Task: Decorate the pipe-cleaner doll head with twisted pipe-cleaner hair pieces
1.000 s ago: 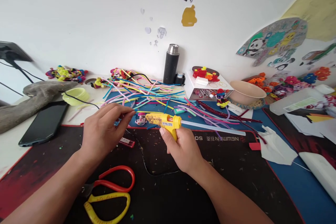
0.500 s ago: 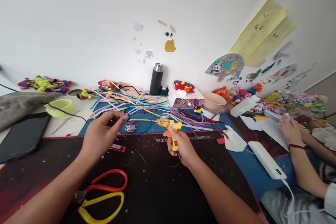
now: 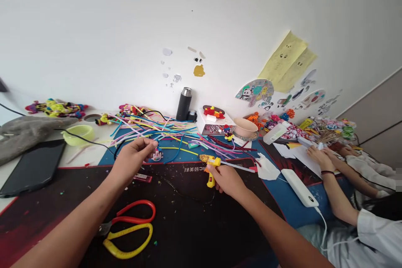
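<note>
My right hand [image 3: 229, 180] is wrapped around the handle of a yellow hot glue gun [image 3: 211, 162], its nozzle pointing left above the black desk mat [image 3: 185, 222]. To the left, my left hand [image 3: 132, 157] is closed in a pinch with thumb and forefinger together. Whatever sits between those fingertips is too small to make out. Just beyond them is a small white and pink figure [image 3: 157, 155]. Below my left hand lies a small red box [image 3: 143, 177]. Scissors [image 3: 132, 228] with one red and one yellow handle rest on the mat under my left forearm.
Many coloured pipe cleaners [image 3: 176, 134] spread along the back. Behind them stand a black thermos [image 3: 184, 104], a white box [image 3: 216, 122] and a beige bowl [image 3: 245, 127]. A green bowl [image 3: 78, 135] is left. Another person's hand [image 3: 320, 159] works at right, near a white power bank [image 3: 300, 188].
The view has shifted, so the wall and desk items appear lower. My right hand with the glue gun has moved slightly right and down. My left hand stays pinched.
</note>
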Motion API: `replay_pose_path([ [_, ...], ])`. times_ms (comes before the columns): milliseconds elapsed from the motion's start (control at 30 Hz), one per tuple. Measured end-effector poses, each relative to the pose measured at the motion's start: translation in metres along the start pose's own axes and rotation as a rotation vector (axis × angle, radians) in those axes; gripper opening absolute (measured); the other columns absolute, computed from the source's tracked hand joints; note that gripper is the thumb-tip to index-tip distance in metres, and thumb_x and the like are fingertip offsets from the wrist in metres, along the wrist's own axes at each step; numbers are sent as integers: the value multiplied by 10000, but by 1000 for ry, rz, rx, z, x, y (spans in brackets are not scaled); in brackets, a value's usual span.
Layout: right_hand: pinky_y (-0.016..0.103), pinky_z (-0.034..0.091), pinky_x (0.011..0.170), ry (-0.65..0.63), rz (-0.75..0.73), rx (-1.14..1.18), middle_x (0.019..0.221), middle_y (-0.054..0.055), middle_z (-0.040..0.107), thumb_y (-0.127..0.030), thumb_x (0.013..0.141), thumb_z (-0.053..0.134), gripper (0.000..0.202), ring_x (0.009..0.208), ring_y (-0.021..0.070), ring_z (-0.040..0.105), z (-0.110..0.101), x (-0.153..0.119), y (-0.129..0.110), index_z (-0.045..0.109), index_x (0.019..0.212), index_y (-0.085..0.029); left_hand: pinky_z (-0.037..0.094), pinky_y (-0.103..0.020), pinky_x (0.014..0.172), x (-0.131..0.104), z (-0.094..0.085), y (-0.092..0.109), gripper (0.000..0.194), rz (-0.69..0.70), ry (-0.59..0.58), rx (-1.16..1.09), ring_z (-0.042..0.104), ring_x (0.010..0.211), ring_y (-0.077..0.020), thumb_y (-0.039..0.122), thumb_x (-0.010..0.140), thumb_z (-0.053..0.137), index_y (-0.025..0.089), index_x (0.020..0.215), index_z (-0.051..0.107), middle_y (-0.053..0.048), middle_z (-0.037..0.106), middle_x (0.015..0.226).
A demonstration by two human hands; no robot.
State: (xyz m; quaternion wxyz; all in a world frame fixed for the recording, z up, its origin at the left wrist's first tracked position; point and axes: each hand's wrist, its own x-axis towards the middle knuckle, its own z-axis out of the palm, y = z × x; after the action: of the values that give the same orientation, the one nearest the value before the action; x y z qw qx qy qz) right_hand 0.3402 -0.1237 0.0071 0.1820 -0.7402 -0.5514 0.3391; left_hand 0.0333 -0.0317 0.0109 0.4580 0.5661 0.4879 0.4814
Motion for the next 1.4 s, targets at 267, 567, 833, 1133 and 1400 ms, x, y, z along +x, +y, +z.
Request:
replay_pose_path([
  [267, 296, 412, 618, 242, -331, -44, 678, 35, 719, -585, 1073, 518, 509, 617, 197, 642, 19, -11, 14, 733, 790, -220, 401, -275, 582, 1, 4, -4, 618, -84, -76, -216, 507, 590, -151, 765, 565, 922, 211, 682, 675, 15, 617, 619],
  [567, 287, 382, 589, 330, -548, 195, 621, -39, 606, -456, 983, 688, 233, 559, 153, 540, 74, 15, -46, 743, 952, -232, 382, -229, 511, -4, 9, -2, 548, -305, -208, -395, 525, 559, -118, 569, 462, 1043, 187, 684, 720, 5, 640, 636],
  [833, 300, 383, 598, 330, -618, 274, 575, -62, 557, -402, 984, 672, 195, 525, 144, 513, 87, 31, -62, 744, 1020, -224, 388, -214, 505, -1, 11, -14, 472, -363, -276, -404, 533, 562, -112, 476, 525, 1042, 176, 711, 729, -4, 663, 654],
  [1133, 301, 373, 600, 200, -583, 378, 606, -57, 551, -399, 981, 690, 159, 547, 151, 503, 94, 38, -73, 731, 1020, -251, 398, -230, 528, -2, 13, -14, 426, -405, -271, -384, 539, 569, -116, 432, 547, 1016, 171, 729, 732, 2, 657, 667],
  [1400, 301, 367, 589, 178, -584, 395, 590, -58, 520, -396, 969, 671, 174, 529, 146, 473, 93, 38, -80, 732, 1000, -236, 400, -208, 521, -3, 14, -13, 439, -472, -259, -414, 539, 561, -104, 323, 489, 1033, 171, 755, 719, 19, 655, 648],
])
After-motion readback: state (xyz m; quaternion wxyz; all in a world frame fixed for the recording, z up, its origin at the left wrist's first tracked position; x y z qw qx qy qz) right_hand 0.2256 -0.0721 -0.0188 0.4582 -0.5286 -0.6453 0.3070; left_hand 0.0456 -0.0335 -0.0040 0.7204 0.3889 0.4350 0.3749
